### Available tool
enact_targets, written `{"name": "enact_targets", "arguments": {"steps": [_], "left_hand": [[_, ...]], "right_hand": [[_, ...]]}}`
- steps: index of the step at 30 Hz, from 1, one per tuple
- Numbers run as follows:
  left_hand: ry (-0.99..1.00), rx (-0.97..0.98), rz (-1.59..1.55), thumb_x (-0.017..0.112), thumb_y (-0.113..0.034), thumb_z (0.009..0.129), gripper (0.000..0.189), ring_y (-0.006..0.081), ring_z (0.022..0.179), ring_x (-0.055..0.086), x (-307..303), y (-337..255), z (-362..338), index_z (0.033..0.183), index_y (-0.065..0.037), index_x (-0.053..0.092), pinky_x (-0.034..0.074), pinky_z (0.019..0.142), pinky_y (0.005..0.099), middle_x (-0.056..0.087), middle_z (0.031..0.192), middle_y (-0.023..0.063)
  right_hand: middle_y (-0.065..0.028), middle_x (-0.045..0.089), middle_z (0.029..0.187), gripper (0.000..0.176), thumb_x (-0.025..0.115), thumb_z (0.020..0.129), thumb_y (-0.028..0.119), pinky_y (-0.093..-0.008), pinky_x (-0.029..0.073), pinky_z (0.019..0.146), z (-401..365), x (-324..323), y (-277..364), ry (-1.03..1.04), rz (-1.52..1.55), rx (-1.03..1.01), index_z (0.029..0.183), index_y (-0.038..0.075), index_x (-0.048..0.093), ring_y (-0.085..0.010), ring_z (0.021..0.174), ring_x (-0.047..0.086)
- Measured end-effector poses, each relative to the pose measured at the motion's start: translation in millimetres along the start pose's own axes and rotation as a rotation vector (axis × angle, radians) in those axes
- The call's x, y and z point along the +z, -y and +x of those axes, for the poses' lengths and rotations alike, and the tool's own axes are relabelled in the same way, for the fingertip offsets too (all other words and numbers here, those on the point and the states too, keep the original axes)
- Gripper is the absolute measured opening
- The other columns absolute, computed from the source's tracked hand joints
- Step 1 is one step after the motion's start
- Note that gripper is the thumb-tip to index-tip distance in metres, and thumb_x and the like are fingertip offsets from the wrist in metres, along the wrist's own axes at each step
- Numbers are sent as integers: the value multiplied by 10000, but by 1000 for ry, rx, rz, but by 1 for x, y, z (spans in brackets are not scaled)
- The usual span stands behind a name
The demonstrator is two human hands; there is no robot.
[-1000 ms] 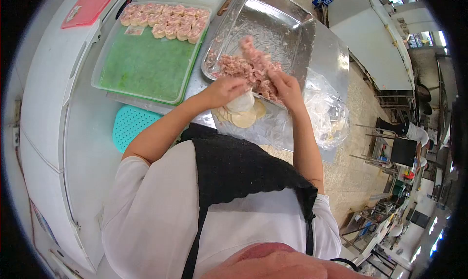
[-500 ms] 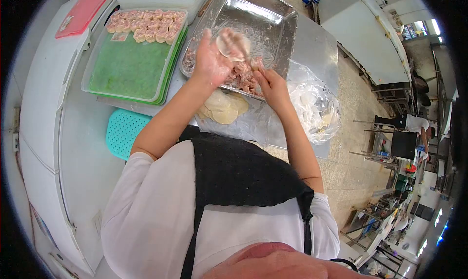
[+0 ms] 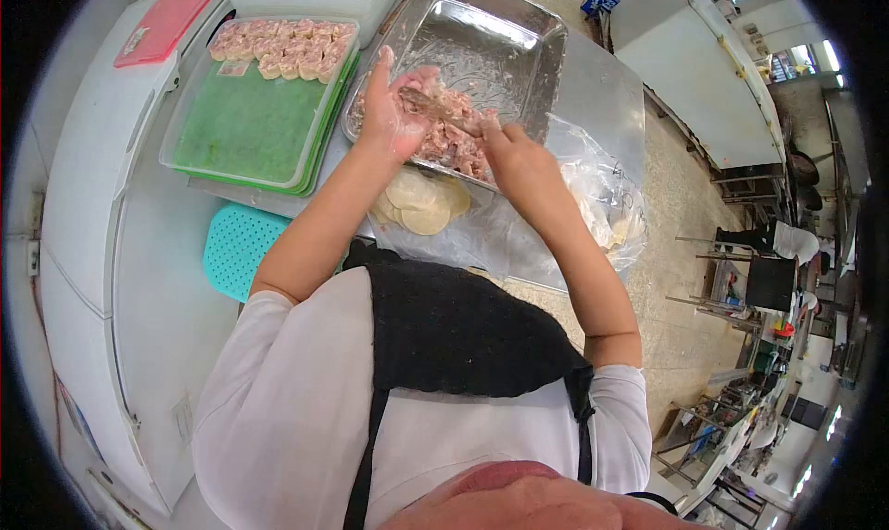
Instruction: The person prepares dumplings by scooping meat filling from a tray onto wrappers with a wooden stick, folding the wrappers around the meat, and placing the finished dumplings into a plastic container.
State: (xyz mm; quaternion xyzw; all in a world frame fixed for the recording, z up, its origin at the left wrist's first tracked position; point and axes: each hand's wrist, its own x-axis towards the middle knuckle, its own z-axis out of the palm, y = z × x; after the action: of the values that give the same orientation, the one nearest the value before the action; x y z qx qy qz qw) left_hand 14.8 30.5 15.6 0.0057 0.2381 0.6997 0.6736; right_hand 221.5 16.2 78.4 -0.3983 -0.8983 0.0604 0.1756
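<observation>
My left hand (image 3: pixel 394 118) is cupped palm-up over the near left part of a metal tray (image 3: pixel 532 76), fingers curled around a dumpling wrapper largely hidden in the palm. In my right hand (image 3: pixel 523 164) is a flat, meat-smeared spatula (image 3: pixel 444 112), its tip reaching into the left palm. Minced meat filling (image 3: pixel 456 146) lies in the tray below both hands. Just in front of the tray is a pile of round pale wrappers (image 3: pixel 421 201). To the left, rows of filled open-top dumplings (image 3: pixel 282 47) sit at the far end of a green-based plastic tray (image 3: pixel 245 127).
A crumpled clear plastic bag (image 3: pixel 597 201) lies on the table's right side. A turquoise perforated basket (image 3: pixel 239 252) is at the near left, and a red lid (image 3: pixel 167 21) rests on a white appliance (image 3: pixel 83 178). Another person (image 3: pixel 792 243) is far off at the right.
My left hand has curled around the wrapper, which showed as a white disc before. The spatula's tip has moved left into that palm. My right forearm has swung outward.
</observation>
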Motion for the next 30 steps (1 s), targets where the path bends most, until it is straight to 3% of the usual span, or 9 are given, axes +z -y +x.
{"name": "enact_targets", "arguments": {"steps": [2, 5, 7, 10, 13, 19, 22, 25, 30], "left_hand": [[-10, 17, -73, 613, -486, 841, 662, 221, 805, 566, -11, 0, 10, 1197, 56, 478, 498, 749, 373, 562, 905, 100], [612, -356, -482, 644, -330, 844, 564, 237, 855, 597, -42, -7, 24, 1243, 26, 465, 508, 790, 396, 584, 949, 126], [315, 125, 536, 676, -198, 805, 559, 254, 980, 606, 6, -4, -24, 1294, -40, 456, 493, 874, 395, 609, 1073, 139], [434, 558, 1362, 728, -135, 734, 663, 255, 1069, 592, 30, -12, -43, 1328, -92, 436, 456, 954, 381, 594, 1199, 118], [634, 727, 1608, 733, -104, 689, 587, 235, 1025, 610, 28, -11, -39, 1239, -75, 529, 447, 950, 349, 629, 1156, 73], [732, 361, 1903, 743, -188, 726, 333, 250, 1043, 617, 33, -20, -31, 1036, -87, 673, 456, 936, 339, 664, 1100, 104], [566, 240, 1807, 734, -206, 730, 372, 267, 1046, 612, 52, -13, -47, 1077, -92, 660, 456, 928, 332, 659, 1107, 112], [483, 516, 1720, 734, -206, 736, 388, 259, 1013, 622, 37, -8, -42, 1099, -93, 654, 462, 910, 339, 664, 1083, 114], [583, 420, 1685, 725, -174, 743, 415, 185, 950, 615, 0, -1, -27, 1135, -71, 633, 473, 867, 312, 666, 1041, 86]], "right_hand": [[-162, 589, 797, 251, 530, 921, 210, -415, 488, 665, 3, 11, -16, 59, 16, -48, 1100, 60, 622, -342, 769, 617], [-155, 581, 729, 263, 501, 952, 228, -373, 466, 626, 3, -12, -33, -9, 439, 22, 1076, 40, 637, -268, 713, 606], [-105, 549, 654, 307, 476, 978, 253, -321, 431, 592, -2, -24, -40, 11, 513, 96, 1074, 10, 637, -164, 649, 539], [-35, 488, 626, 329, 472, 985, 270, -287, 403, 562, -9, -36, -44, 288, 633, 227, 1053, -8, 636, -106, 603, 456], [5, 443, 612, 317, 485, 983, 271, -261, 376, 537, -15, -41, -44, 333, 626, 126, 1022, -3, 640, -78, 577, 416], [-28, 534, 666, 271, 544, 957, 226, -270, 425, 600, -20, -2, -69, 558, 747, 185, 1050, -10, 641, -99, 636, 485], [-89, 657, 828, 269, 564, 941, 200, -278, 466, 720, -16, 2, -81, 174, 747, -137, 1076, -21, 637, -138, 768, 584], [-137, 684, 985, 267, 577, 928, 186, -286, 467, 805, -11, -23, -90, 163, 573, -25, 1081, -27, 632, -181, 888, 622], [-162, 675, 981, 257, 577, 924, 188, -285, 464, 794, -22, -13, -72, 357, 666, -63, 1093, 6, 642, -189, 880, 628]]}}
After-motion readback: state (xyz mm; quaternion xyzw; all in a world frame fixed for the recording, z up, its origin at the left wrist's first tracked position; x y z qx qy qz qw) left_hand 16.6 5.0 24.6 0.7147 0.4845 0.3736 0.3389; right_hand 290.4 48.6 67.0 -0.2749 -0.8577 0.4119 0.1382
